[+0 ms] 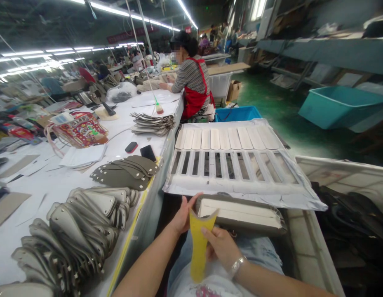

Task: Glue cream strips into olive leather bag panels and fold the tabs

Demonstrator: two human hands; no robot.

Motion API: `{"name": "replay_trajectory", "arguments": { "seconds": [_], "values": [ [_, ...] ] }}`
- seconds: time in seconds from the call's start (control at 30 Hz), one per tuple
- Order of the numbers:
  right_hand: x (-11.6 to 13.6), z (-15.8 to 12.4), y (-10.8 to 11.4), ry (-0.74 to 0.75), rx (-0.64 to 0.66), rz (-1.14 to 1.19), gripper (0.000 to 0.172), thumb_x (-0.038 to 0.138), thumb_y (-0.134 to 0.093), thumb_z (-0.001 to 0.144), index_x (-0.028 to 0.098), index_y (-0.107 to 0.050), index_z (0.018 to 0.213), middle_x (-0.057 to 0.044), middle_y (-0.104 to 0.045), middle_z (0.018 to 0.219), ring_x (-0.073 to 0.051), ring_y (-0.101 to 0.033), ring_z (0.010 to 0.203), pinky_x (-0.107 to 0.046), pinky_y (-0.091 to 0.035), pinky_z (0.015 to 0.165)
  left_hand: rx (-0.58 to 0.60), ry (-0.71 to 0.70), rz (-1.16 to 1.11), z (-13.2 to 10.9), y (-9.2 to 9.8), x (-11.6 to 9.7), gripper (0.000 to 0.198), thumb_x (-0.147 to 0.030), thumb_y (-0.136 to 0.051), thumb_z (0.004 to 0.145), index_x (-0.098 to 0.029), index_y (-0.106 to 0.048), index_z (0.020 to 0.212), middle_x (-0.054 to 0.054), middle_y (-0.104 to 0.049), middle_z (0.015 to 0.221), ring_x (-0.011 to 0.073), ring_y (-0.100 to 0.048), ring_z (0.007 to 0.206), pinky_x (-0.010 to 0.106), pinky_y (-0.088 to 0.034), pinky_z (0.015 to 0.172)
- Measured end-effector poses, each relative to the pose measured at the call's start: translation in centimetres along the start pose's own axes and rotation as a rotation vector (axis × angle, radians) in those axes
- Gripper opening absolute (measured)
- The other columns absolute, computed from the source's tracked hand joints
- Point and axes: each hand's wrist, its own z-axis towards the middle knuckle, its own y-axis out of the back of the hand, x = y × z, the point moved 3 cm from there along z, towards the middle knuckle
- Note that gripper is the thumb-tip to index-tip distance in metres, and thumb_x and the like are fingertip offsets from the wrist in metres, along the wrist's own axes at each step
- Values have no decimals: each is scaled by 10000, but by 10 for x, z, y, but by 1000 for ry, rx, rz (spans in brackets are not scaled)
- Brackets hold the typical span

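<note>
A dark olive bag piece (256, 227) with a cream oblong panel (237, 213) on it lies across my lap. My left hand (181, 216) closes on the left end of this bag piece, thumb pointing up. A flat yellow piece (197, 243) with a curved, notched top stands upright against that same end. My right hand (221, 246) pinches it between thumb and fingers, below its top edge; a metal bracelet circles the wrist. Just beyond both hands is a white slatted board (185, 187) carrying a row of cream oblong panels (215, 139).
On the white table (117, 136) at left lie fanned grey bag pieces (76, 222), olive flaps (126, 171), a phone (147, 153) and a patterned bag (80, 130). A person in a red apron (196, 97) sits ahead. A white bin (321, 251) and a teal tub (342, 105) stand right.
</note>
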Motion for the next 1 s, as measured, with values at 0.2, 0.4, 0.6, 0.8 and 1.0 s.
{"name": "replay_trajectory", "arguments": {
  "seconds": [0.2, 0.4, 0.6, 0.8, 1.0],
  "values": [
    [1, 6, 3, -1, 85, 128, 425, 604, -539, 647, 181, -520, 690, 4, -603, 476, -112, -485, 350, -230, -386, 370, -169, -99, 139, 7, -7, 3, 628, -664, -378, 795, -181, -528, 1168, 72, -620, 1094, 241, -546, 1038, 347, -365, 948],
    [8, 4, 12, -59, 125, 196, 446, 625, -569, 605, 186, -496, 636, 4, -574, 424, -106, -474, 328, -210, -336, 338, -269, -122, 313, 16, -13, 2, 467, -541, -331, 880, -195, -571, 1082, 37, -642, 1025, 200, -561, 975, 304, -390, 894],
    [4, 10, 23, -69, 176, 241, 446, 622, -587, 611, 182, -515, 605, -12, -585, 415, -108, -474, 307, -206, -339, 329, -350, -109, 510, 23, -17, -1, 414, -506, -348, 885, -188, -565, 1037, 38, -633, 973, 194, -557, 900, 303, -410, 827],
    [-4, 18, 33, -86, 217, 299, 485, 640, -562, 640, 158, -571, 590, -30, -594, 432, -120, -504, 334, -208, -349, 333, -422, -113, 754, 33, -19, 2, 395, -486, -297, 907, -181, -534, 989, 13, -599, 850, 154, -542, 775, 269, -435, 712],
    [0, 19, 29, -95, 197, 250, 462, 610, -560, 641, 154, -573, 565, -33, -574, 401, -130, -499, 332, -221, -358, 344, -390, -61, 1439, 36, -24, -16, 364, -416, -274, 923, -197, -497, 1111, 66, -578, 1040, 191, -550, 902, 317, -429, 799]
  ]
}}
